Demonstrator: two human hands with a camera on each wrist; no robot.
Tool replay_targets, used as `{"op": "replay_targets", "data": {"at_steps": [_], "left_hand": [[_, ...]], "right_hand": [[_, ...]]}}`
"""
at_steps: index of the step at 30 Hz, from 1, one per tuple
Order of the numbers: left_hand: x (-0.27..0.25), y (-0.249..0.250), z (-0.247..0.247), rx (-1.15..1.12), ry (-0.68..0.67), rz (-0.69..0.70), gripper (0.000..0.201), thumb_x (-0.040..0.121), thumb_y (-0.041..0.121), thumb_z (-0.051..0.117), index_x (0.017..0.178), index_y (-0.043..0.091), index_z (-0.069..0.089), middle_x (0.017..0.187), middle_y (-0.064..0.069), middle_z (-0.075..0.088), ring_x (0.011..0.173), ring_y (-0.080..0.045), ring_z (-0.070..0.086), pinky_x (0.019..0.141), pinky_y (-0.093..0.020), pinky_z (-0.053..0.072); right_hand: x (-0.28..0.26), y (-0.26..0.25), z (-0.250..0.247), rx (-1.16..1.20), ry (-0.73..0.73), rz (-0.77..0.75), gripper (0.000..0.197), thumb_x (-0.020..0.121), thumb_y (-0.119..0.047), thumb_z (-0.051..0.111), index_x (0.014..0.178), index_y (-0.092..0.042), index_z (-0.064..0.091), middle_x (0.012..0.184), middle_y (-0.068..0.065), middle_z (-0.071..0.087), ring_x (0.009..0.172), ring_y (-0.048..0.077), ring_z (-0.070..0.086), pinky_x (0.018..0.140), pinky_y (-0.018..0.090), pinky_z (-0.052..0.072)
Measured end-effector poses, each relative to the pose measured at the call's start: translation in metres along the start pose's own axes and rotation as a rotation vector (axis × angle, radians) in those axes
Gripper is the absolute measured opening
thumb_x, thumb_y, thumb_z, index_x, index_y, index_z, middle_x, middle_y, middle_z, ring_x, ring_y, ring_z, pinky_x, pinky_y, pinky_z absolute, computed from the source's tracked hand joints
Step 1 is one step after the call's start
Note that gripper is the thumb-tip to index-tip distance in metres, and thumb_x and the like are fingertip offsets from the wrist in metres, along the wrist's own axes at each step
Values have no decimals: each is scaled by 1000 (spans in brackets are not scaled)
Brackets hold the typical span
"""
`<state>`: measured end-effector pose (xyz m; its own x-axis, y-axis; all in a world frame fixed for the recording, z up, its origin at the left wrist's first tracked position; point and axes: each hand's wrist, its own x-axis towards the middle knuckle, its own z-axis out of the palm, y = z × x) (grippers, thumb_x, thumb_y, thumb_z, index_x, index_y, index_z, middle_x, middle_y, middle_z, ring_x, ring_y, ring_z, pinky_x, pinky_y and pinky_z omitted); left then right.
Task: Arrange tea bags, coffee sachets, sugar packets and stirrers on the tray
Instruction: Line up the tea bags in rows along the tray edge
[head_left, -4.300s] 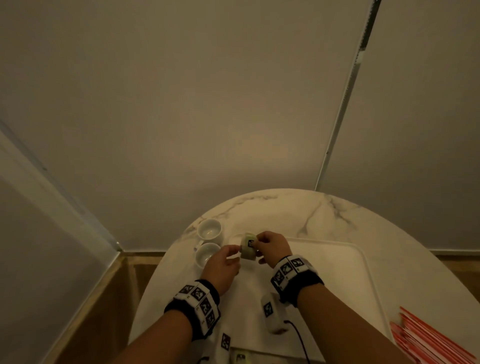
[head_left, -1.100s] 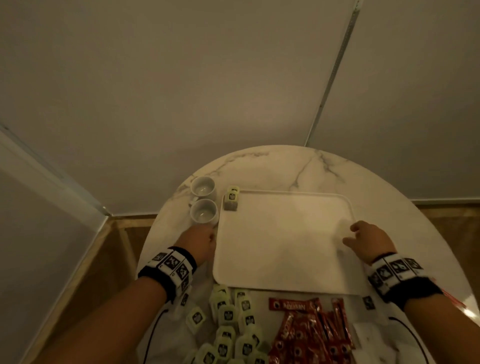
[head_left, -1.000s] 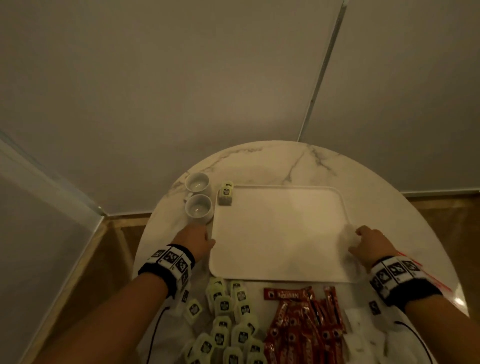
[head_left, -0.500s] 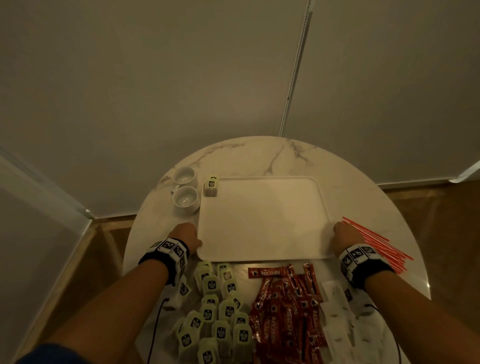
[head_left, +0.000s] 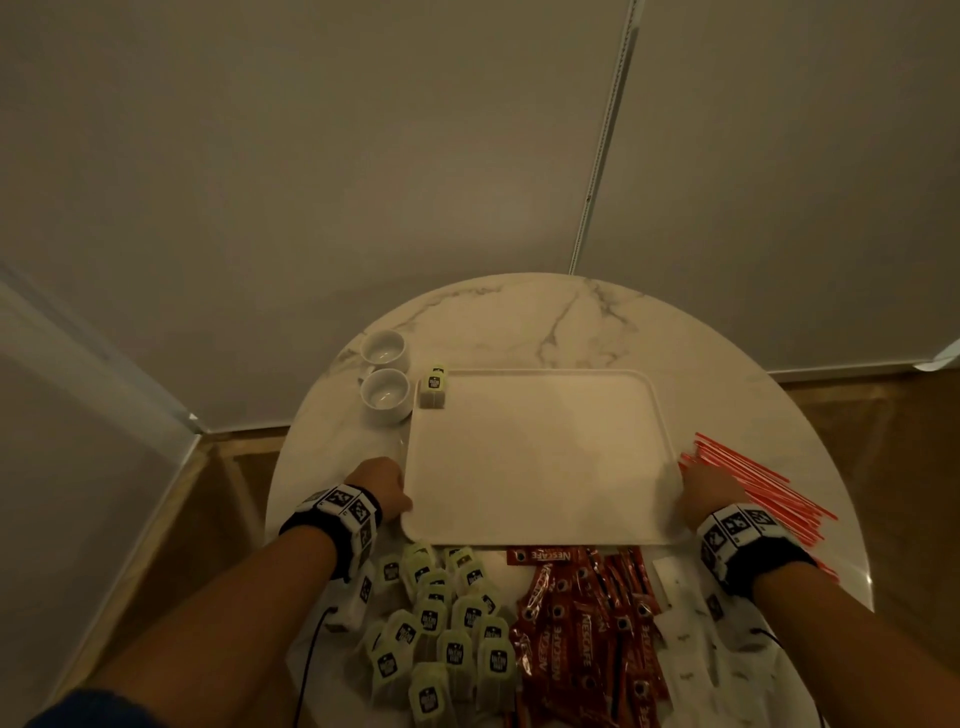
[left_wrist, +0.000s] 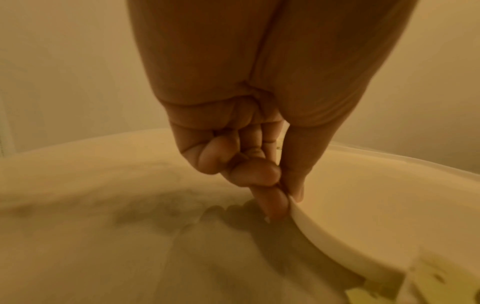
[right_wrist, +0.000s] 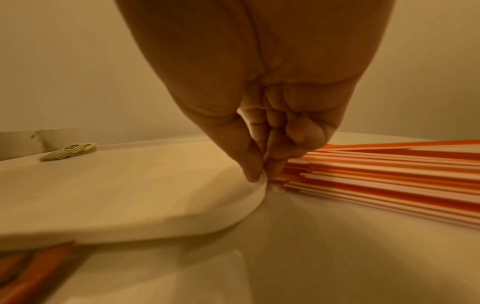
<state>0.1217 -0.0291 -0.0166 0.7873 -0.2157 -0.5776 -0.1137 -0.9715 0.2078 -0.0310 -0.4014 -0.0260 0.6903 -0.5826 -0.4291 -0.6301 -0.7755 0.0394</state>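
At the far left of the table stand two small white cups (head_left: 383, 396), one behind the other, just beside the tray. The left hand (head_left: 382, 491) pinches the left rim of the tray (head_left: 540, 457): in the left wrist view the thumb lies on top of the rim and the curled fingers (left_wrist: 272, 203) go under it. In the far left corner of the tray lies a small stack of tea bags (head_left: 433, 387); the rest of the tray is bare. In front of the tray, from left to right, lie a heap of green tea bags (head_left: 441, 623), red coffee sachets (head_left: 582, 623) and white sugar packets (head_left: 691, 634). The right hand (head_left: 709, 493) pinches the right rim in the same way, thumb above and fingers (right_wrist: 275, 168) below. Just beside it, on the right, lie the orange stirrers (head_left: 763, 488), some touching the hand.

I judge that the step in hand is to set the tray in its place, and that the arranging has only begun. The next move probably calls for releasing the rim and taking more tea bags from the heap.

The table (head_left: 519, 322) is round, of white marble pattern. Behind it are plain pale wall panels (head_left: 363, 156), and the floor (head_left: 883, 415) looks wooden. The light is dim.
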Motion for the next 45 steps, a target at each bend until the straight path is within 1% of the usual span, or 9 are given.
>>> {"op": "replay_targets", "data": {"at_steps": [3,6,11,23,26,28,34,40,45], "left_hand": [[-4,-1,4,2,-14,8,23,80,27,71,92,8,67,102,-10,67,94,-23,62,77,-27,48],[-8,-2,7,10,-22,17,23,79,28,71,92,9,66,102,-9,67,94,-23,62,79,-28,49],[-16,-4,15,28,-39,31,24,81,28,69,95,9,65,100,-8,64,96,-22,62,76,-26,47],[-31,-12,22,-39,-1,87,15,84,27,64,80,13,59,95,-8,62,91,-21,58,73,-24,42],[-39,-21,26,-109,90,101,16,85,28,60,74,21,51,90,-2,58,86,-19,55,74,-27,43],[-45,-27,30,-115,121,110,10,86,29,57,85,19,58,101,-6,58,90,-22,56,80,-30,46],[-60,-39,48,-66,10,80,45,78,27,66,119,17,51,120,-5,38,105,-25,50,92,-32,45],[-68,-35,59,-21,17,134,45,81,37,66,116,18,46,119,-5,44,108,-25,49,92,-35,44],[-66,-32,55,16,-68,67,28,84,23,62,108,15,50,118,-8,56,104,-25,55,83,-30,44]], "right_hand": [[-3,3,0,36,-5,-32,56,96,-20,48,148,-11,27,153,7,32,139,22,33,113,29,25],[-7,5,0,29,22,-11,45,100,-28,43,141,-13,38,144,3,44,131,16,43,110,26,32],[-23,8,-1,-9,-56,5,33,90,-15,53,121,-2,57,122,15,60,114,28,57,91,31,45],[-42,-1,-3,-22,57,28,24,93,-22,52,111,-12,63,111,4,66,100,17,64,83,23,48],[-59,-33,-9,123,101,-78,26,89,-13,53,114,-7,58,119,11,60,108,25,59,88,29,46],[-78,-63,-10,194,74,-191,28,90,-14,53,117,-11,56,121,8,57,110,24,56,89,28,43],[-121,-149,5,273,-148,-491,24,88,-19,55,111,-20,62,118,3,61,105,20,57,84,26,45],[-146,-188,26,248,-236,-629,25,89,-21,55,113,-17,60,120,5,60,108,22,56,86,28,43],[-146,-207,22,312,-264,-655,25,86,-17,57,110,-17,62,116,5,61,107,22,57,81,26,44]]}}
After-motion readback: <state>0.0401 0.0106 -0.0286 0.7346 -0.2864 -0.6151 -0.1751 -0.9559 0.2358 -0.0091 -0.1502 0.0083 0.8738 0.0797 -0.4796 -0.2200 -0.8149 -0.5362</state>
